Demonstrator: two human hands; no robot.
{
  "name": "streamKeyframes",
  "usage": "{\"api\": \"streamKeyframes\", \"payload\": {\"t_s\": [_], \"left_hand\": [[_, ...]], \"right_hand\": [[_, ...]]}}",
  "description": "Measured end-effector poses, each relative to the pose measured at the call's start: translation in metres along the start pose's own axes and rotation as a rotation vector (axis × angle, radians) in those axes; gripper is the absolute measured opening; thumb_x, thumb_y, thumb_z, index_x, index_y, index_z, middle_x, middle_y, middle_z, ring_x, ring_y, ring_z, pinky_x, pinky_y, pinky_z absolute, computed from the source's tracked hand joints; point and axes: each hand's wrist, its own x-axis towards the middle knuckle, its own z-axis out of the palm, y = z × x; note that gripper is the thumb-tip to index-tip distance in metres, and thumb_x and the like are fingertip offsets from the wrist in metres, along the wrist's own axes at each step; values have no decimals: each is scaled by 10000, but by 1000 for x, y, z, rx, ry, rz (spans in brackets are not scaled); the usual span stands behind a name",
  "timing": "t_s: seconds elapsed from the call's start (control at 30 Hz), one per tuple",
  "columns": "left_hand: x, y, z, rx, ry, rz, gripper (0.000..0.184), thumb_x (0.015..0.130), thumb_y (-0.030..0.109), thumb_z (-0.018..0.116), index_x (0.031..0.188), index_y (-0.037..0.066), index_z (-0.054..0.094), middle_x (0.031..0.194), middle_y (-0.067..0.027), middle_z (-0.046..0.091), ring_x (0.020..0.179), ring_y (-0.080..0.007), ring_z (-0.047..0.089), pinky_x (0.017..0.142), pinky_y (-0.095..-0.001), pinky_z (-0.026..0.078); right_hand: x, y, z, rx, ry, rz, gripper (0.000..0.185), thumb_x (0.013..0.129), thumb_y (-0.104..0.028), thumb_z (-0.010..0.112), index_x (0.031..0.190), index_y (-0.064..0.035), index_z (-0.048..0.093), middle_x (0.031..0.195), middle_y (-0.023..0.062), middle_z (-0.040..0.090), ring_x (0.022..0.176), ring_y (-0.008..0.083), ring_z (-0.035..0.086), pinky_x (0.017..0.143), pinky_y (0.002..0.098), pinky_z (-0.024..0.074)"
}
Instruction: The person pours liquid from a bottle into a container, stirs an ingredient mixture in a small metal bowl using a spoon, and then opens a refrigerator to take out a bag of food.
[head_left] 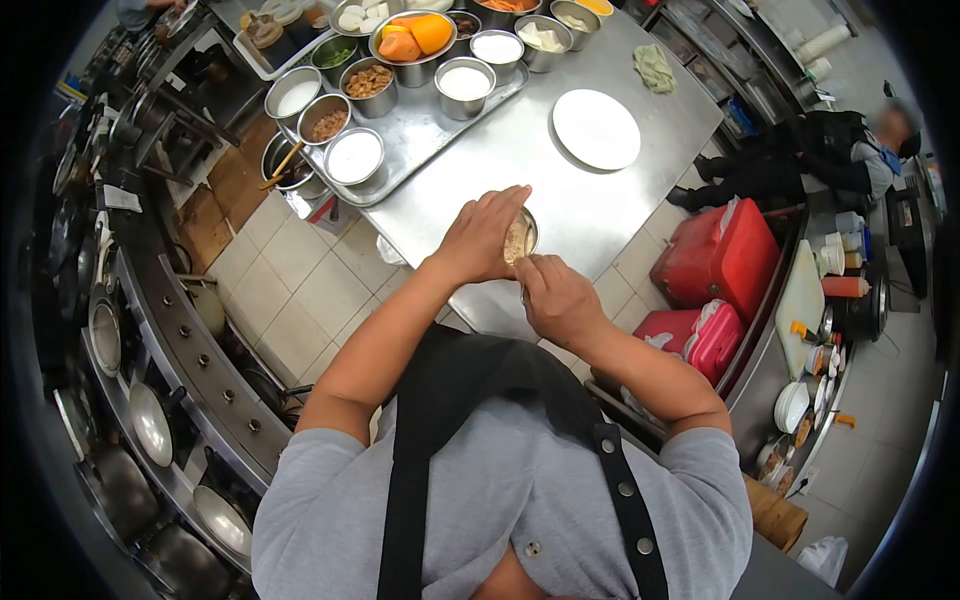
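Observation:
My left hand (485,237) curves around the far left side of a small round metal container (534,226), fingers stretched along its wall. Beige, grainy food (515,243) shows inside it. At the container's near edge, my right hand (560,297) is closed in a pinch; what its fingers hold is hidden, though a thin edge shows below them. Both hands are over the near end of the steel table (455,190). A white plate (596,130) lies farther off to the right.
A metal tray (425,150) at the back left bears several steel bowls of white, brown and orange foods. A crumpled green cloth (654,69) lies at the far right. Red coolers (716,255) stand right of the table. Stove and pans (152,425) line the left; a person (830,160) is at right.

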Motion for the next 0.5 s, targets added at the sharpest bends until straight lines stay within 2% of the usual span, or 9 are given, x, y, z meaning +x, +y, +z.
{"api": "streamKeyframes", "payload": {"t_s": [0.03,0.13,0.2,0.23,0.33,0.43,0.5], "left_hand": [[-1,1,-3,53,25,59,1024,595,236,885,1482,106,392,1351,-163,545,1287,-372,487,1077,-453,415],[8,-12,-8,25,-141,126,994,606,233,876,1470,102,404,1350,-157,549,1262,-361,500,1051,-446,434],[9,-12,-8,-76,-173,39,998,607,230,873,1474,106,396,1393,-150,524,1282,-352,485,1057,-452,426],[10,-12,-8,-127,-188,-4,1000,607,229,872,1476,108,392,1414,-147,512,1291,-347,478,1060,-455,422],[5,-5,9,-64,-20,-100,998,612,236,874,1475,103,391,1438,-143,497,1289,-348,480,1067,-461,411],[4,-1,12,20,35,-110,982,614,235,872,1464,84,404,1428,-146,508,1282,-350,490,1081,-460,407],[4,-2,1,93,-54,-7,1038,603,239,895,1488,80,377,1483,-126,468,1327,-335,461,1120,-440,378]], "right_hand": [[0,2,0,-10,1,9,193,807,-149,668,936,-35,581,783,77,547,716,216,587,570,343,521],[-2,1,0,-26,-47,53,198,828,-104,659,990,-10,596,813,96,583,738,237,612,601,347,534],[-8,-7,0,-26,-147,115,178,886,-36,639,1052,19,608,866,134,645,771,277,650,654,357,550],[-9,-9,1,-22,-116,111,178,885,-33,639,1053,20,608,874,137,649,773,278,653,658,358,552],[-13,-12,9,-13,-21,97,183,883,-24,641,1056,24,609,899,147,663,787,281,663,669,363,557],[-11,-8,11,-3,42,87,191,883,-16,644,1065,29,609,920,155,676,807,282,671,681,366,561],[-9,-5,8,21,38,107,200,880,-10,648,1072,33,608,925,158,682,815,285,674,689,368,563]]}}
